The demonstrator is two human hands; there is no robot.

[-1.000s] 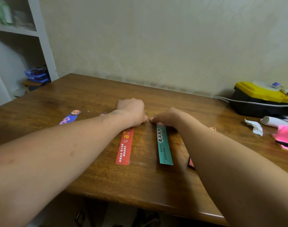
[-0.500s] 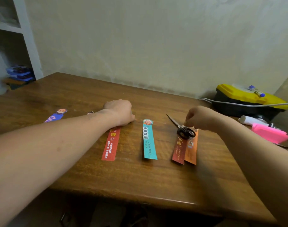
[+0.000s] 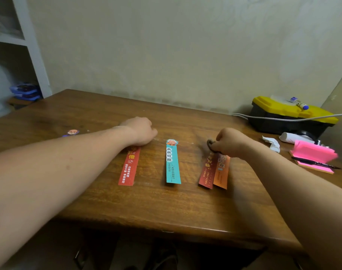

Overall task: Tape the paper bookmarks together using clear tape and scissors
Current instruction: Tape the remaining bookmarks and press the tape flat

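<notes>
Now our right hand (image 3: 231, 142) curls its fingers (image 3: 217, 147) round the dark-handled scissors (image 3: 210, 143); our left hand (image 3: 140, 131), fingers curled, rests on the long red paper bookmark (image 3: 129, 166).

Worktop (image 3: 166, 207): brown wood with darker grain streaks.

Teal bookmark (image 3: 173, 168): teal ground, dark characters in white boxes, orange cartoon head at the top.

Left of the teal bookmark:
- Red bookmark (image 3: 129, 166): yellow and white characters.
- Blue bookmark (image 3: 72, 132): orange cartoon head.

Right of the teal bookmark:
- Dark red bookmark (image 3: 208, 172): gold characters.
- Orange bookmark (image 3: 221, 174).
- Scissors (image 3: 210, 145): dark handle loops.
- Toolbox (image 3: 283, 121): black body, yellow lid.
- Sticky notes (image 3: 312, 154): pink.
- Pen (image 3: 314, 164): black.
</notes>
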